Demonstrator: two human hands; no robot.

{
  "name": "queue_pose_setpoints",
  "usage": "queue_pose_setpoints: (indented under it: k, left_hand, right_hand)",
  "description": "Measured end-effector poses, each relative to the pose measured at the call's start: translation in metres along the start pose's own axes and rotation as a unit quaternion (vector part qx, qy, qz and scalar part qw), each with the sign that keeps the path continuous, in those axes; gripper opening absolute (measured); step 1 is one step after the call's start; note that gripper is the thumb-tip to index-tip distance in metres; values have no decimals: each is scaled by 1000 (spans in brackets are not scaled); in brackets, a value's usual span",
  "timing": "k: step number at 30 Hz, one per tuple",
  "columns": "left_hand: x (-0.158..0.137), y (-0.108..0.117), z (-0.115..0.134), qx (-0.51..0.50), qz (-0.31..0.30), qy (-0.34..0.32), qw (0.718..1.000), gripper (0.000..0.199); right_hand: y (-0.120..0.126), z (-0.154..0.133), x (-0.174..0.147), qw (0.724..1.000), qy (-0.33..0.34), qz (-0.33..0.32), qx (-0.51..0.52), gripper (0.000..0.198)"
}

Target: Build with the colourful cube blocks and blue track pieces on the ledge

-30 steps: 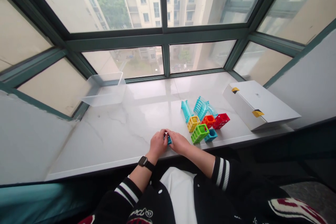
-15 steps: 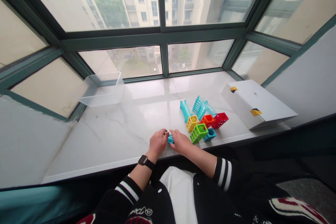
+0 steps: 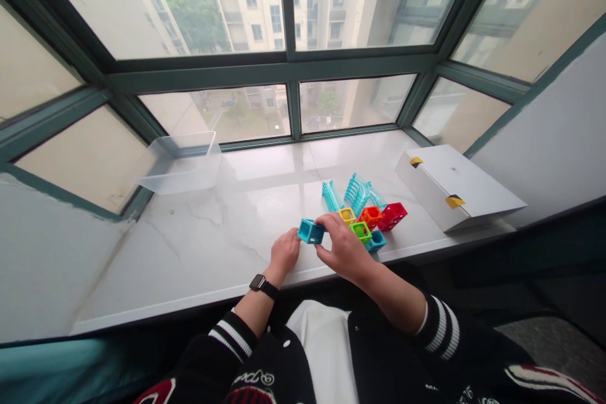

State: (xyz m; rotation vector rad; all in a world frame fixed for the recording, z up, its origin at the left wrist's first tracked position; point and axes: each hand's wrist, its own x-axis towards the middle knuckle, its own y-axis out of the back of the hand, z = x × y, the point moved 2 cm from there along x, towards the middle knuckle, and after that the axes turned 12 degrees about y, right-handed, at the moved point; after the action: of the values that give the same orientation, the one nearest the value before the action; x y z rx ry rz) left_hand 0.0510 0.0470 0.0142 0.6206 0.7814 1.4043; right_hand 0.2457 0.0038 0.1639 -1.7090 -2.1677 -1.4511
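A blue hollow block (image 3: pixel 310 232), cube-like with an open end facing left, is pinched between the thumb and fingers of my right hand (image 3: pixel 344 247). My left hand (image 3: pixel 285 250) has its fingers curled together at the block's left edge, where the fingertips meet it; part of them is hidden. Just past my right hand stand a green block (image 3: pixel 362 232), partly covered by it, and a yellow block (image 3: pixel 348 216). Another blue block (image 3: pixel 376 242), an orange block (image 3: pixel 370 218) and a red block (image 3: pixel 392 217) are grouped to the right.
Behind the blocks lie clear-blue track pieces, one straight (image 3: pixel 331 196) and one curved (image 3: pixel 357 192). A transparent plastic bin (image 3: pixel 182 167) sits at the back left of the white marbled sill (image 3: pixel 227 233). On the right is a white box (image 3: pixel 461 183) with yellow-black tabs, and windows enclose the sill.
The blue block has been lifted and turned, so its open end shows. My right hand has risen and moved right, now covering part of the green block; my left hand stays nearly in place.
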Motion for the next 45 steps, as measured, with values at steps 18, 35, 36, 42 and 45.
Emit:
queue_pose_setpoints:
  k: [18, 35, 36, 42, 45]
  left_hand:
    - [-61, 73, 104, -403, -33, -149, 902, 46]
    - [-65, 90, 84, -273, 25, -177, 945, 38]
    - [-65, 90, 84, -273, 23, -177, 945, 38]
    - [-70, 90, 93, -254, 14, -178, 951, 39]
    - [-72, 87, 96, -264, -3, -162, 951, 38]
  right_hand:
    - [23, -3, -8, 987, 108, 117, -25, 46]
    - [16, -1, -10, 993, 106, 46, -18, 65]
    - [15, 0, -10, 994, 104, 42, -18, 65]
    - [12, -3, -16, 993, 114, 37, -6, 69]
    - [14, -5, -18, 992, 117, 50, 6, 65]
